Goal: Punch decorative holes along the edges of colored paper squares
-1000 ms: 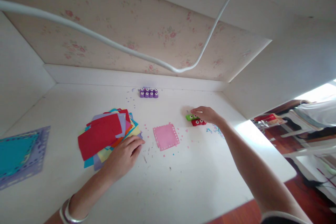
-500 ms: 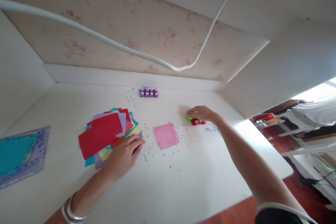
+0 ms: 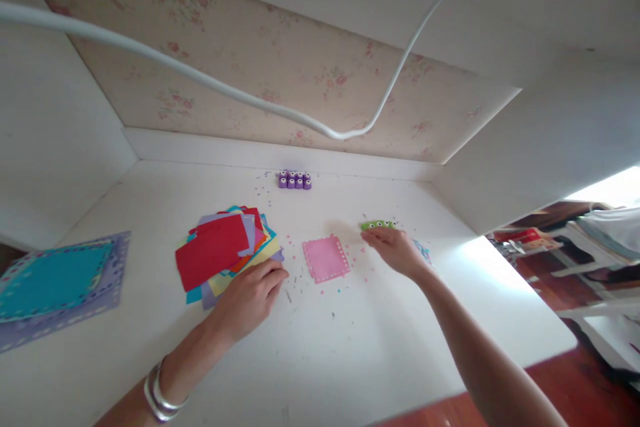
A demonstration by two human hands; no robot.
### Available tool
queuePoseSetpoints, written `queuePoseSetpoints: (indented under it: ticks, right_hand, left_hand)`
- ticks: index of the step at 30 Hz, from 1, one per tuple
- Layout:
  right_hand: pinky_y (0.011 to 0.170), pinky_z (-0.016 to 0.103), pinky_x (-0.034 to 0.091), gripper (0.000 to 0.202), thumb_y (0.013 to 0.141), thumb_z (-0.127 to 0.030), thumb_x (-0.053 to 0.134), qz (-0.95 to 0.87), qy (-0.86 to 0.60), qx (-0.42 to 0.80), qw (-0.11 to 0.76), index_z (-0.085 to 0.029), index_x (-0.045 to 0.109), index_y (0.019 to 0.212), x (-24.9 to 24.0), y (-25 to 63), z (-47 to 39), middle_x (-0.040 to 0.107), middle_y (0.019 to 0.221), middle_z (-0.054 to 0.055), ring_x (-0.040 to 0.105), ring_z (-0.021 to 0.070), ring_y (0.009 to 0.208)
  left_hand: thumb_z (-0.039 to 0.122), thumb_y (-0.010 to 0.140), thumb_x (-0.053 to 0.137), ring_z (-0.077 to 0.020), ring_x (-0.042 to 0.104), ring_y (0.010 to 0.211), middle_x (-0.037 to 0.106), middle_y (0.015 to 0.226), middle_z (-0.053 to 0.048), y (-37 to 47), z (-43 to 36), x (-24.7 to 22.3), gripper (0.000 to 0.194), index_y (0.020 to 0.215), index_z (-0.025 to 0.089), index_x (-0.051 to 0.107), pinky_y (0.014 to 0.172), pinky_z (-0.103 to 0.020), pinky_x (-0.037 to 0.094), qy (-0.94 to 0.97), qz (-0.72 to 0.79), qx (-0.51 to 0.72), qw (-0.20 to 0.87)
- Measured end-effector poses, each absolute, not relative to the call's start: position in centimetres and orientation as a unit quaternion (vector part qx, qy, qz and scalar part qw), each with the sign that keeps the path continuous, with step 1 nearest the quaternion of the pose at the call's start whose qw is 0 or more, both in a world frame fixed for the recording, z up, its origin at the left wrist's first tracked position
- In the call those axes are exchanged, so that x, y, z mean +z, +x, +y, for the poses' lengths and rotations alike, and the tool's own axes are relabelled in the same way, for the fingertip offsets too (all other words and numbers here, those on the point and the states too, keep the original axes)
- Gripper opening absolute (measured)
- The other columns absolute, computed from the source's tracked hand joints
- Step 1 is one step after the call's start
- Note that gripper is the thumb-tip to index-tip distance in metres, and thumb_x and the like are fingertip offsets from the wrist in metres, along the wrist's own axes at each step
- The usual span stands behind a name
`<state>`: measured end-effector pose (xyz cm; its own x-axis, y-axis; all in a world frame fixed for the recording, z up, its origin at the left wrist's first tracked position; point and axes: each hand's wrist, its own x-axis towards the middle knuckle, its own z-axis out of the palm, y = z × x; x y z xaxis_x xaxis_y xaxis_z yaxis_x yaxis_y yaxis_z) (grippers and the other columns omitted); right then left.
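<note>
My left hand (image 3: 253, 297) rests on the white desk, fingers curled in and nothing seen in them. It lies against the lower right edge of a pile of coloured paper sheets (image 3: 215, 250), a red one on top. To its right a pink paper square (image 3: 326, 259) lies flat, with punched holes along its edges. My right hand (image 3: 395, 248) is farther right, its fingers bent together just in front of a row of green craft punches (image 3: 380, 224). Whatever is under those fingers is hidden, and the red punches cannot be seen.
Several purple craft punches (image 3: 295, 181) stand near the back wall. At the far left lie blue and lilac sheets (image 3: 60, 280) with punched borders. Small paper bits are scattered around the pink square. A white cable (image 3: 330, 132) hangs across the upper view.
My right hand has come nearer to me, from over the green punches to in front of them, and now covers where the red punches were. My left hand stays beside the pile.
</note>
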<state>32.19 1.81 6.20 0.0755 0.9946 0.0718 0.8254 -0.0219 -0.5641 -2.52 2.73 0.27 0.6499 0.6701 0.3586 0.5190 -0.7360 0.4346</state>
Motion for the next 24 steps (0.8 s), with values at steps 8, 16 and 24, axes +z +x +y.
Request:
queuePoseSetpoints:
  ticks: [8, 16, 24]
  right_hand:
    - [0.101, 0.046, 0.042, 0.050, 0.085, -0.036, 0.059, -0.684, -0.684, 0.163, 0.193, -0.024, 0.055, 0.134, 2.3, 26.1, 0.2, 0.058, 0.134, 0.011, 0.051, 0.0298, 0.123]
    - [0.103, 0.043, 0.040, 0.050, 0.081, -0.018, 0.055, -0.713, -0.644, 0.191, 0.201, -0.027, 0.058, 0.130, 1.7, 24.0, 1.0, 0.060, 0.131, 0.008, 0.054, 0.0268, 0.121]
    - [0.065, 0.031, 0.051, 0.037, 0.077, -0.017, 0.059, -0.583, -0.592, 0.357, 0.426, -0.023, 0.067, 0.113, -0.1, 22.4, 0.7, 0.061, 0.119, 0.009, 0.064, 0.0156, 0.074]
  left_hand:
    - [0.021, 0.096, 0.049, -0.0182, 0.064, 0.098, 0.066, 0.104, -0.006, -7.1, 2.1, 1.1, 0.018, 0.104, 0.019, 0.064, 0.090, -0.031, 0.050, 0.843, 0.411, 0.337, 0.078]
    - [0.024, 0.096, 0.048, -0.0175, 0.064, 0.098, 0.066, 0.102, -0.005, -8.4, -0.1, 1.1, 0.017, 0.104, 0.021, 0.063, 0.090, -0.030, 0.051, 0.804, 0.460, 0.352, 0.136]
    - [0.033, 0.093, 0.053, -0.0239, 0.059, 0.115, 0.064, 0.119, -0.010, -4.4, -0.2, 1.7, 0.031, 0.121, 0.020, 0.057, 0.100, -0.040, 0.048, 0.810, 0.467, 0.297, 0.192]
